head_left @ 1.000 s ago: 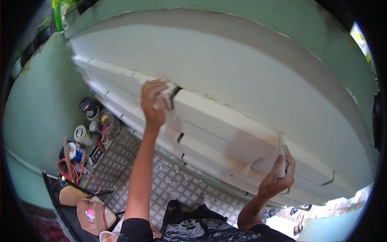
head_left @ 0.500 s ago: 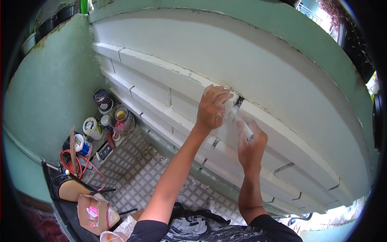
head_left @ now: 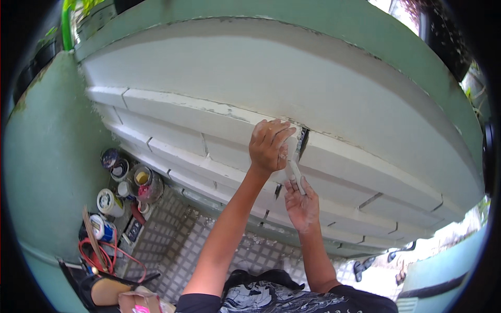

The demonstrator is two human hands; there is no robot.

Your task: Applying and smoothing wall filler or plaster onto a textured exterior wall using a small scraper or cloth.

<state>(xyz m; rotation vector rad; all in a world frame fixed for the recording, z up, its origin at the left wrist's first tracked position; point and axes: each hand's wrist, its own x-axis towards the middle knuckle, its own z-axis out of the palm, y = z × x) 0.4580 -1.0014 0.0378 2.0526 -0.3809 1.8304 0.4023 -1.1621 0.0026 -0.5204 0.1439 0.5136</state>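
Note:
A white wall with stepped ledges (head_left: 188,106) curves across in front of me. My left hand (head_left: 267,147), dusted white, is closed over a ledge beside a narrow dark gap (head_left: 303,142). Its fingers bend across the ledge's front; what lies under them is partly hidden. Just below the gap, my right hand (head_left: 302,207) is palm up, gripping a slim, white-coated tool (head_left: 297,176) between thumb and fingers. The tool points up toward the gap; its exact kind is unclear. White powder covers the right fingers too.
Several paint tubs (head_left: 110,202) and jars stand at the lower left, near a red hose (head_left: 107,255) and a wooden stick (head_left: 93,237). A chair (head_left: 104,290) and a cardboard box (head_left: 136,301) are close by. Crumbs lie on the tiled floor (head_left: 209,245).
My right hand has dropped lower and turned palm up, still with the tool. The left hand stays at the ledge beside the gap. The whole view has shifted and tilted.

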